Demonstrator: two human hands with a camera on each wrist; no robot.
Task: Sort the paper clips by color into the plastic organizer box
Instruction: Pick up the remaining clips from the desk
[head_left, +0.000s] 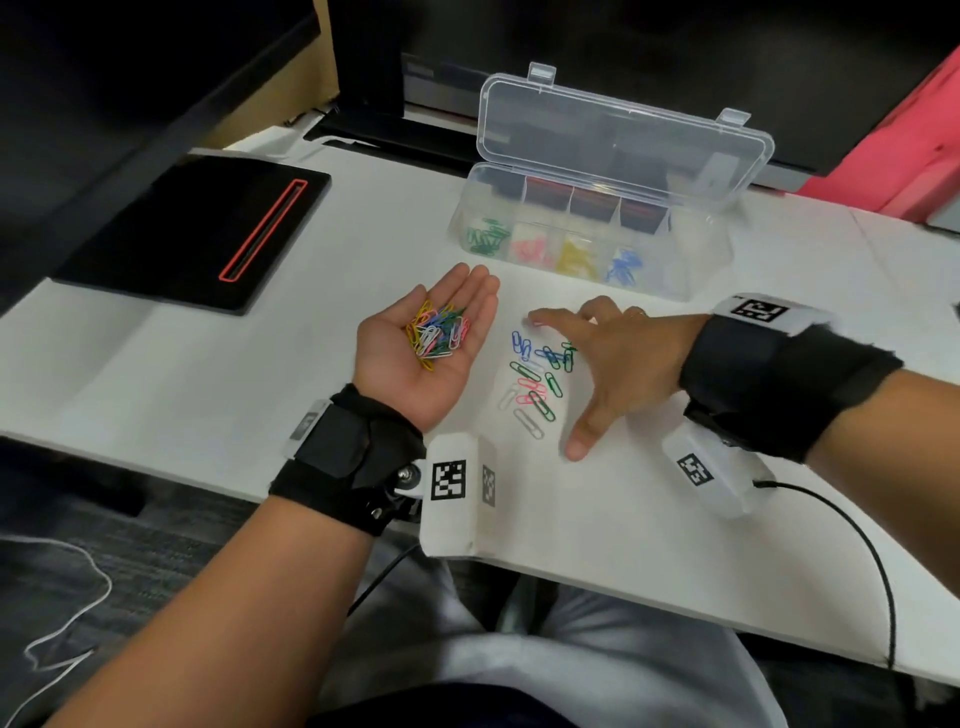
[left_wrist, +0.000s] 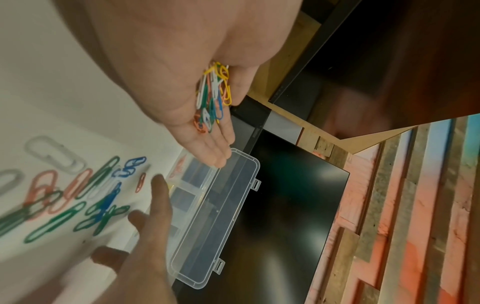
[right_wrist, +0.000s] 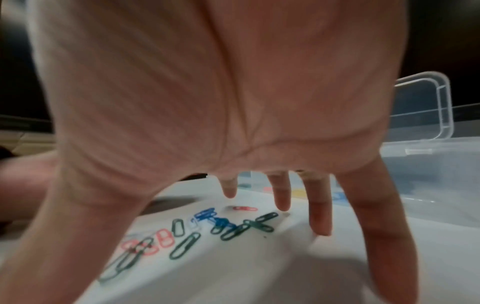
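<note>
My left hand (head_left: 467, 296) lies palm up above the white table (head_left: 156, 374) with straight fingers, and a mixed pile of paper clips (head_left: 436, 335) (left_wrist: 213, 96) rests on the palm. My right hand (head_left: 571, 384) (right_wrist: 233, 102) is spread palm down over several loose clips (head_left: 535, 379) (right_wrist: 207, 226) in blue, green, pink and white, with its fingertips at the table. The clear organizer box (head_left: 701, 260) stands behind them with its lid (head_left: 623, 124) up. It holds green clips (head_left: 488, 236), pink clips (head_left: 530, 247), yellow clips (head_left: 574, 257) and blue clips (head_left: 623, 265) in separate compartments.
A black pad with a red-edged slot (head_left: 208, 228) lies at the left of the table. A dark monitor (left_wrist: 285, 205) stands behind the box. A black cable (head_left: 857, 545) runs from my right wrist over the table's front edge. My lap is below that edge.
</note>
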